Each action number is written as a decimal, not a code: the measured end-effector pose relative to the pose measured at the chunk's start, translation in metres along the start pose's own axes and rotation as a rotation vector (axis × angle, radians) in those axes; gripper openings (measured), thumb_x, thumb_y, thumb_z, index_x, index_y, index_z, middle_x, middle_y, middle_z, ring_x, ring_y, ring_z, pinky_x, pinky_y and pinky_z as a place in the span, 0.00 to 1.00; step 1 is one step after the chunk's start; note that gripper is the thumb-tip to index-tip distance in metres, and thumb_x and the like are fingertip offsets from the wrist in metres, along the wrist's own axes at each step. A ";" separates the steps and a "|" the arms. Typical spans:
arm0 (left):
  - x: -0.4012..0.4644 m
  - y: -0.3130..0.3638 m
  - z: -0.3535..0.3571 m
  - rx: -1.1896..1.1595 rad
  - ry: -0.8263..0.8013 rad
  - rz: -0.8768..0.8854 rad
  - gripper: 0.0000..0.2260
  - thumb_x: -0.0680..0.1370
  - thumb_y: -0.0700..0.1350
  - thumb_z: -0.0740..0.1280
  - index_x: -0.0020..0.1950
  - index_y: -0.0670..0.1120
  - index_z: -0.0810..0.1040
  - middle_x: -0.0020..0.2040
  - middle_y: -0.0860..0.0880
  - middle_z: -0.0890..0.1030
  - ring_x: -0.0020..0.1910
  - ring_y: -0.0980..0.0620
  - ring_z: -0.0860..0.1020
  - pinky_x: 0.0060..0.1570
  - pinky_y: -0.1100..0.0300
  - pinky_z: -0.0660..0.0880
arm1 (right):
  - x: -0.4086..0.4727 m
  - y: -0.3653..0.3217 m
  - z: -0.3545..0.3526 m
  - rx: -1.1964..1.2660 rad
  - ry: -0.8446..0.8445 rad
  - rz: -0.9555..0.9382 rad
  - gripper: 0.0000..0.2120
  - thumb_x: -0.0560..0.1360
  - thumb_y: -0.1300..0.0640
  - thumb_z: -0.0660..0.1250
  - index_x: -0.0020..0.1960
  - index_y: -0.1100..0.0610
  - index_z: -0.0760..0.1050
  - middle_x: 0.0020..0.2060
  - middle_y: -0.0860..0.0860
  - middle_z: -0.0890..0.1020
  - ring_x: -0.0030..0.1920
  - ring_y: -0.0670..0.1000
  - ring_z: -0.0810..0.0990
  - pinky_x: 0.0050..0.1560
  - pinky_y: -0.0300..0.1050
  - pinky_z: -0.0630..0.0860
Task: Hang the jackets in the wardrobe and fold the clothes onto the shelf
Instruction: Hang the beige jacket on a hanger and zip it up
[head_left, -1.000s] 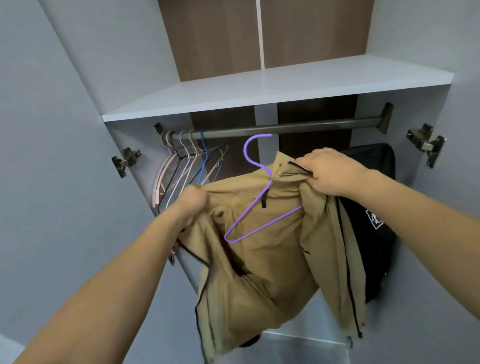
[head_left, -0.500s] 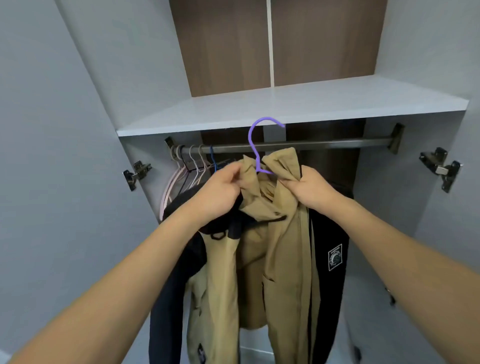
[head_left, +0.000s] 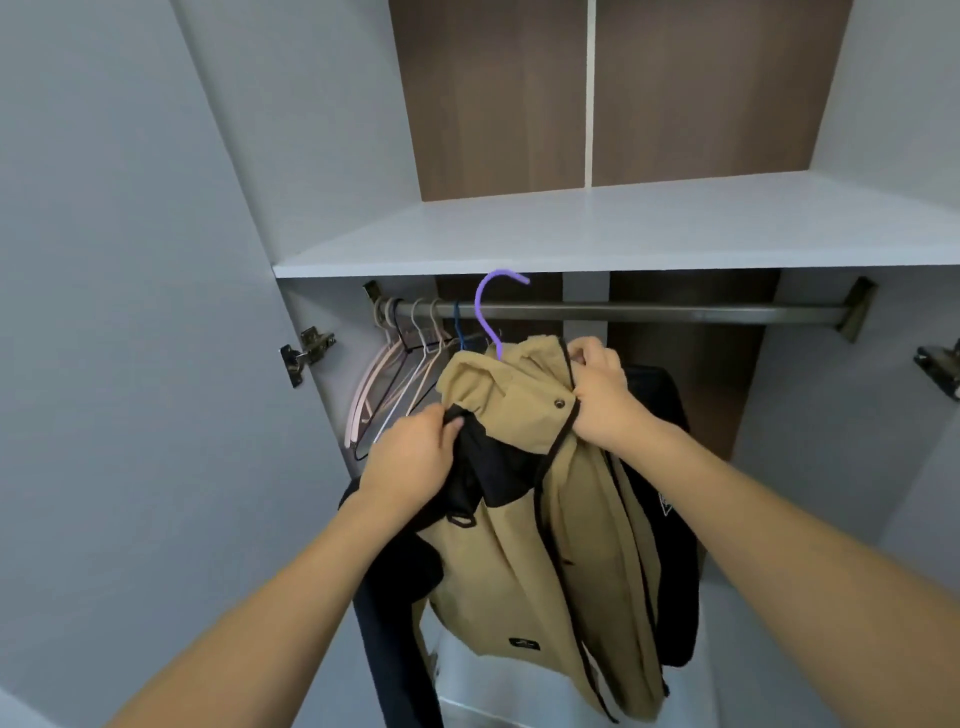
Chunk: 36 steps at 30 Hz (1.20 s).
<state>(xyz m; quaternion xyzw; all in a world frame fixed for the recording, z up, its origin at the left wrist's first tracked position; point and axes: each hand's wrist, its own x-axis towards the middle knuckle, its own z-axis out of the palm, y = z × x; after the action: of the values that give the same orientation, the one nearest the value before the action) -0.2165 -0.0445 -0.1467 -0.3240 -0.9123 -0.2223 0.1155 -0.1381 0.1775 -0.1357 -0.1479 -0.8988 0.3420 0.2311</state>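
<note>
A tan jacket (head_left: 524, 499) with black trim hangs on a purple hanger (head_left: 491, 306), whose hook rises in front of the dark wardrobe rail (head_left: 675, 313), just under the shelf edge. My left hand (head_left: 415, 457) grips the jacket's black collar part at the left shoulder. My right hand (head_left: 602, 400) pinches the tan collar edge near a snap button. A black jacket (head_left: 670, 519) hangs behind, to the right.
Several bare hangers (head_left: 405, 379) crowd the rail's left end. The white shelf (head_left: 623, 234) spans the wardrobe above the rail. Grey doors stand open on both sides, with hinges (head_left: 306, 351) on the left panel. The rail's right half is bare.
The jacket went from bunched and spread across the hanger to hanging straight. Both hands rose with it toward the rail, and my left hand shifted onto the black collar part.
</note>
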 end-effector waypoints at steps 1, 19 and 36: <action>0.003 -0.002 0.007 -0.026 -0.016 -0.055 0.12 0.83 0.52 0.58 0.45 0.46 0.71 0.44 0.44 0.80 0.46 0.41 0.78 0.40 0.52 0.71 | 0.004 0.003 0.007 -0.041 -0.019 0.006 0.18 0.76 0.51 0.66 0.54 0.39 0.57 0.52 0.44 0.58 0.59 0.53 0.65 0.63 0.48 0.67; 0.157 -0.046 0.074 -0.388 -0.093 -0.517 0.05 0.75 0.47 0.68 0.42 0.47 0.78 0.38 0.46 0.80 0.41 0.43 0.80 0.35 0.57 0.72 | 0.126 0.056 0.097 -0.051 -0.083 0.125 0.03 0.78 0.60 0.63 0.50 0.55 0.75 0.43 0.51 0.78 0.47 0.55 0.78 0.45 0.44 0.73; 0.161 -0.079 0.227 0.278 0.529 -0.049 0.17 0.74 0.48 0.67 0.61 0.43 0.73 0.56 0.41 0.77 0.57 0.38 0.75 0.57 0.44 0.70 | 0.138 0.207 0.217 0.164 0.250 -0.024 0.08 0.78 0.57 0.64 0.45 0.61 0.74 0.42 0.51 0.74 0.39 0.48 0.74 0.41 0.47 0.72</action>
<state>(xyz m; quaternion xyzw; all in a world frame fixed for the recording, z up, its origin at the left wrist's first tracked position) -0.4052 0.0971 -0.3139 -0.2138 -0.8798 -0.1746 0.3871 -0.3451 0.2672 -0.3763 -0.1591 -0.8339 0.3902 0.3564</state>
